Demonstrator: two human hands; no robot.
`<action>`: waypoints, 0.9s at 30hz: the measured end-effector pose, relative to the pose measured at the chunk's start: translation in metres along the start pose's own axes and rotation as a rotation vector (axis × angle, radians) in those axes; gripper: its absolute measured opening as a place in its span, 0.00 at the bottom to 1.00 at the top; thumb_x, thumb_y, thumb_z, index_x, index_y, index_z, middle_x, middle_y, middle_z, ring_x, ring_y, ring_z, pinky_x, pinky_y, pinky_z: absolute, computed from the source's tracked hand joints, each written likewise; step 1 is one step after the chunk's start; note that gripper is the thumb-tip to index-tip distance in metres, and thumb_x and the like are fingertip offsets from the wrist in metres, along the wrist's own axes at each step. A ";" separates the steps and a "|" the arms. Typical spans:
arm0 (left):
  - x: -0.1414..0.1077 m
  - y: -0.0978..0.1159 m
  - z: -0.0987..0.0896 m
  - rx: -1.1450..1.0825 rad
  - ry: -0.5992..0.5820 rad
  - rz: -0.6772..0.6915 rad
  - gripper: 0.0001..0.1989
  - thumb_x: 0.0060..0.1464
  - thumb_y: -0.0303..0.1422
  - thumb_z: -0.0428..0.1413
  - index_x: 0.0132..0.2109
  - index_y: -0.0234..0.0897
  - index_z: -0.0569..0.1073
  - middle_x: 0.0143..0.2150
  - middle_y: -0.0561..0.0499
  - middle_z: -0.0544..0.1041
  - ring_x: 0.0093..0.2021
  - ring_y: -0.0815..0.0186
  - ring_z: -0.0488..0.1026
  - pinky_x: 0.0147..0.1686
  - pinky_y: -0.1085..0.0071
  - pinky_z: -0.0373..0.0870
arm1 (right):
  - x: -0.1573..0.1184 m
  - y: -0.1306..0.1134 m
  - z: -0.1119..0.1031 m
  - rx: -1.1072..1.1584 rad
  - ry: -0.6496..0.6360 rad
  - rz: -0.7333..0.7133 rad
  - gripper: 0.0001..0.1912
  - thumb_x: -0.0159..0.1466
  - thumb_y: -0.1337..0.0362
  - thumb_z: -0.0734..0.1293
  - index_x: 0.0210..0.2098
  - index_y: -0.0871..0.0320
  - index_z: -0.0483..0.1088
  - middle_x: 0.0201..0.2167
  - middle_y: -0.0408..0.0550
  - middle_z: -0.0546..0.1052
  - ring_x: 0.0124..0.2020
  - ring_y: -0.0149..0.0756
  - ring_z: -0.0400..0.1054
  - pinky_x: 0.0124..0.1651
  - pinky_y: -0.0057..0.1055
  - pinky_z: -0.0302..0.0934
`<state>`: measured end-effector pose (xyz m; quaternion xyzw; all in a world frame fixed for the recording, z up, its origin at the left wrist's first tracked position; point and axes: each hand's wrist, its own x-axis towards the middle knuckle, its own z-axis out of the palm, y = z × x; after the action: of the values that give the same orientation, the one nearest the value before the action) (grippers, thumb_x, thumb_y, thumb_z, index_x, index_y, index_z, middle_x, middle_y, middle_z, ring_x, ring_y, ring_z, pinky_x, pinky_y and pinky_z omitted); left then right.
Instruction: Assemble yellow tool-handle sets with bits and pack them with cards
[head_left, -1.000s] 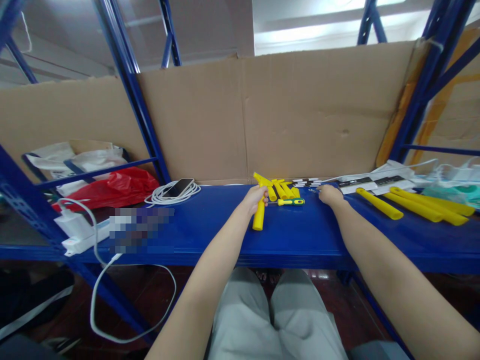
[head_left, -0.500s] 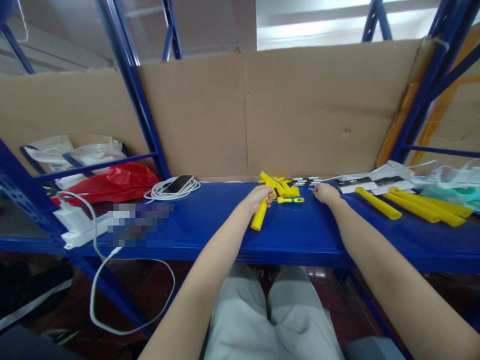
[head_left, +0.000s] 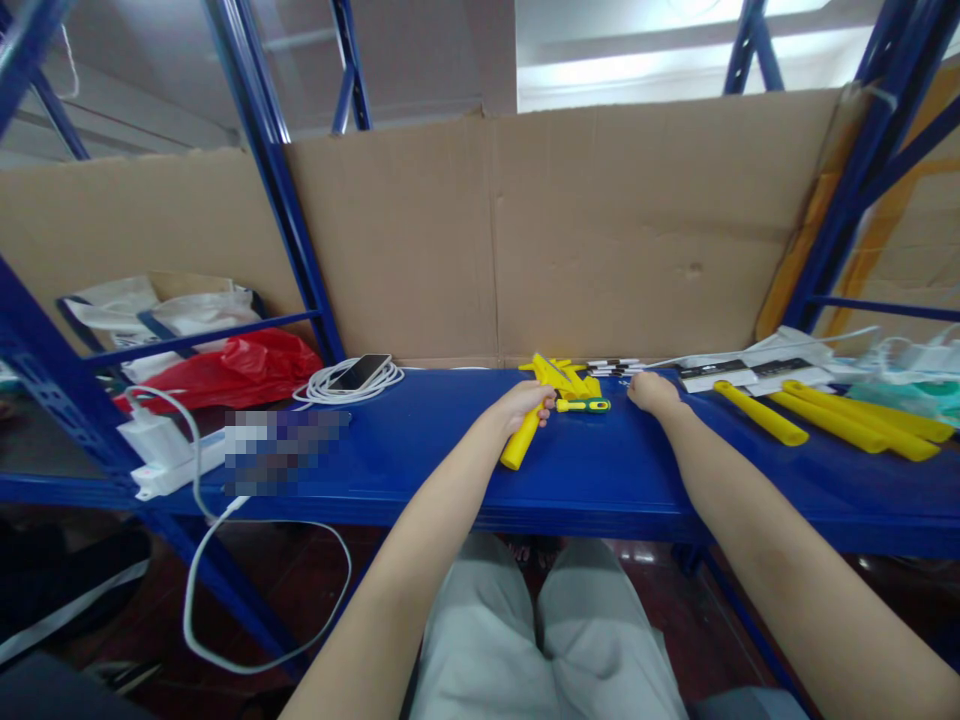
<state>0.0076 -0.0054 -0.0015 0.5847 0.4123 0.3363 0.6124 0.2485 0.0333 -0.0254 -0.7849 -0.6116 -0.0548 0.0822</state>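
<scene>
My left hand (head_left: 528,404) is wrapped round a yellow plastic tool with a thick tubular handle (head_left: 520,447); its lower end points toward me and its upper part slants up behind the fingers. Beside that hand lies a small screwdriver with a yellow and green handle (head_left: 584,405). My right hand (head_left: 651,392) rests on the blue surface with its fingers closed, next to some tiny silvery pieces (head_left: 624,382). Whatever may be in those fingers is hidden. Several yellow plastic parts (head_left: 576,384) lie between the hands, toward the back.
Long yellow handles (head_left: 761,413) and black-and-white packets (head_left: 716,374) lie to the right. Black-and-white sticks (head_left: 611,367) are along the cardboard wall (head_left: 600,230). On the left are a phone (head_left: 364,372) on a coiled white cable, a power strip (head_left: 176,468) and a red bag (head_left: 259,362).
The view has shifted slightly. The yellow tool in my left hand has tilted a little. My right hand stays by the tiny silvery pieces, fingers closed.
</scene>
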 end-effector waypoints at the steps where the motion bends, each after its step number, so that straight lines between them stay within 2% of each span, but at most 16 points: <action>1: 0.000 0.000 0.000 0.001 0.001 -0.001 0.09 0.53 0.19 0.44 0.32 0.36 0.62 0.16 0.62 0.58 0.11 0.78 0.53 0.14 0.80 0.51 | 0.000 0.000 0.000 -0.002 -0.006 -0.002 0.19 0.63 0.70 0.56 0.49 0.68 0.72 0.46 0.66 0.75 0.53 0.48 0.69 0.50 0.35 0.63; 13: 0.002 -0.002 -0.002 -0.004 -0.009 0.010 0.07 0.51 0.19 0.46 0.32 0.36 0.62 0.17 0.62 0.59 0.12 0.78 0.54 0.14 0.80 0.52 | 0.000 0.000 0.000 -0.007 -0.020 -0.045 0.19 0.64 0.71 0.56 0.49 0.71 0.71 0.47 0.71 0.74 0.53 0.50 0.68 0.51 0.37 0.62; 27: 0.001 -0.002 -0.001 -0.004 -0.032 0.012 0.09 0.53 0.19 0.44 0.31 0.36 0.61 0.16 0.62 0.58 0.11 0.78 0.53 0.13 0.81 0.51 | 0.003 0.000 0.000 -0.067 -0.016 -0.094 0.19 0.65 0.71 0.55 0.48 0.70 0.72 0.47 0.69 0.75 0.53 0.48 0.69 0.50 0.35 0.62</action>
<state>0.0071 -0.0046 -0.0034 0.5911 0.3982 0.3314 0.6183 0.2491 0.0361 -0.0253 -0.7579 -0.6464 -0.0731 0.0483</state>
